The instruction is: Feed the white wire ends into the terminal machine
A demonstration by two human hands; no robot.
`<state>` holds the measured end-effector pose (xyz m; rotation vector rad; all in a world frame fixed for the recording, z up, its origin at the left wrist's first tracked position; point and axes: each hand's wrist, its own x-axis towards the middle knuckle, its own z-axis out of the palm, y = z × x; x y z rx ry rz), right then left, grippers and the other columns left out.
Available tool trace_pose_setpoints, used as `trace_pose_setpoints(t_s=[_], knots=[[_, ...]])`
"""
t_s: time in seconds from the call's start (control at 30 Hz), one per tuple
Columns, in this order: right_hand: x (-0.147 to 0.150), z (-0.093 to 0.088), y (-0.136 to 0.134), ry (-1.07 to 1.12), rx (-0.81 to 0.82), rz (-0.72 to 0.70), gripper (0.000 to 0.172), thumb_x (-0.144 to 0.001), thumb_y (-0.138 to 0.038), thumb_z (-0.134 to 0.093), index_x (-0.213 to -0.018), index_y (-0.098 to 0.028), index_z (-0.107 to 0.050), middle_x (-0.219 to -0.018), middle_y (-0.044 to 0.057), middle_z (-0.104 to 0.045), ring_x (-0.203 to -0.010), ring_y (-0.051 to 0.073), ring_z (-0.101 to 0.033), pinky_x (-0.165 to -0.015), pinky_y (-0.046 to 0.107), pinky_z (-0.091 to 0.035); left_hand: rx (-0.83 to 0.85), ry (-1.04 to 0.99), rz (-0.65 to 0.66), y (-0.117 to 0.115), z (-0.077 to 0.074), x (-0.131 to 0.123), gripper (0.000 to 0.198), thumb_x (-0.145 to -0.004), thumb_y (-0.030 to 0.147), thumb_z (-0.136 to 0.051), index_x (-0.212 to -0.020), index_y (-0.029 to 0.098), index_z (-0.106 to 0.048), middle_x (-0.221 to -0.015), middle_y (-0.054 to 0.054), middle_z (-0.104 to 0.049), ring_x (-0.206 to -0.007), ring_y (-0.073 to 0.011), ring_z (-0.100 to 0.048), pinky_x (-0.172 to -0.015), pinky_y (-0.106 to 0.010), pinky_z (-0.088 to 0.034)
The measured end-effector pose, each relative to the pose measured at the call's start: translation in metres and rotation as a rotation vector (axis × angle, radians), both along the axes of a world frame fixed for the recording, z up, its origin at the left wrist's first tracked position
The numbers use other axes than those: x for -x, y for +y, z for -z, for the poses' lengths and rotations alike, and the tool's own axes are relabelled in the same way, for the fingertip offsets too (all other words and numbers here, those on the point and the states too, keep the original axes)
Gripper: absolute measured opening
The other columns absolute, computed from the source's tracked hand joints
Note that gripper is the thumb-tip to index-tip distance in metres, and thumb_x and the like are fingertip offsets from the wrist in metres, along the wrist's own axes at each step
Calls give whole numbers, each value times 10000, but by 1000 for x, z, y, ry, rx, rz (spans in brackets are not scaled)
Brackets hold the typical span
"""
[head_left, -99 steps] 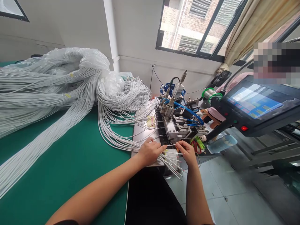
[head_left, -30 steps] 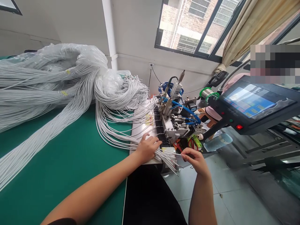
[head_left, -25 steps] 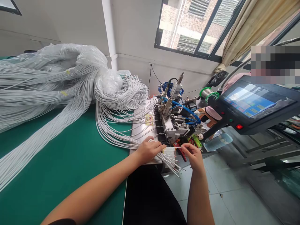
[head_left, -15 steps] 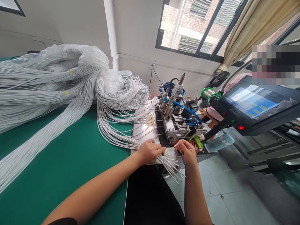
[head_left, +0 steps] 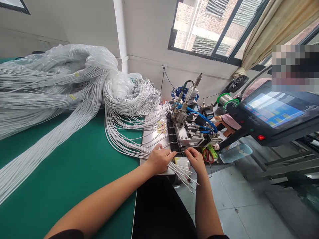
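My left hand is closed around a bundle of white cables, whose loose ends fan out to its right over the edge of the white work surface. A single white cable runs from its fingertips to my right hand. Thumb and forefinger of my right hand pinch that cable's end at the near end of the metal machine. More cables lie across the surface, with their ends along the machine's black strip.
Large bundles of cable, partly in clear plastic, cover the green table. A monitor stands on an arm at right, near a solder spool. A blue plastic container is below it. Another person sits behind the monitor.
My right hand has moved slightly left and its fingers sit closer to the machine. The single cable between my hands is now straighter and nearly level. The view has shifted slightly.
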<state>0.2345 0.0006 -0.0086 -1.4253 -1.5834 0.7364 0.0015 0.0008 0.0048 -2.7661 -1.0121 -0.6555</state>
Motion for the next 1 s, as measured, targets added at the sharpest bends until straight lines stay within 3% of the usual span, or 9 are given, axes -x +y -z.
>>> trace_pose_setpoints(t_s=[0.2, 0.43, 0.77, 0.93, 1.0], knots=[[4, 6, 8, 178, 90, -58, 323, -791, -451, -577, -625, -202, -456, -586, -44, -378, -553, 120, -342, -520, 245, -286, 66, -3, -60, 1, 1, -1, 517, -676, 151, -544, -1191, 186, -566, -866, -50, -635, -799, -208, -592, -876, -419, -330], [11, 14, 8, 468, 263, 21, 352, -713, -485, -641, -610, -214, -442, -540, -60, -351, -486, 97, -293, -464, 248, -257, 78, -2, -90, 0, -1, -1, 481, -688, 165, -575, -1167, 202, -593, -874, -53, -634, -827, -222, -570, -897, -431, -308], [1, 16, -6, 475, 236, 33, 361, -779, -507, -658, -656, -190, -539, -557, -35, -396, -495, 103, -329, -471, 267, -266, 36, -14, -97, 0, -1, 0, 439, -686, 192, -610, -1125, 203, -610, -915, -60, -637, -897, -240, -529, -907, -430, -327], [-11, -10, -26, 402, 113, 88, 296, -765, -489, -685, -689, -212, -616, -596, 3, -469, -539, 150, -418, -483, 289, -329, 75, 0, -117, 0, -2, -1, 427, -678, 194, -624, -1103, 217, -602, -959, -44, -629, -933, -231, -527, -938, -423, -321], [-11, -30, -45, 280, -54, 122, 243, -762, -470, -692, -720, -235, -651, -620, 26, -526, -574, 188, -491, -516, 312, -397, 91, 12, -115, 1, -3, -1, 427, -683, 223, -630, -1108, 211, -597, -982, -50, -628, -947, -234, -526, -939, -422, -324]])
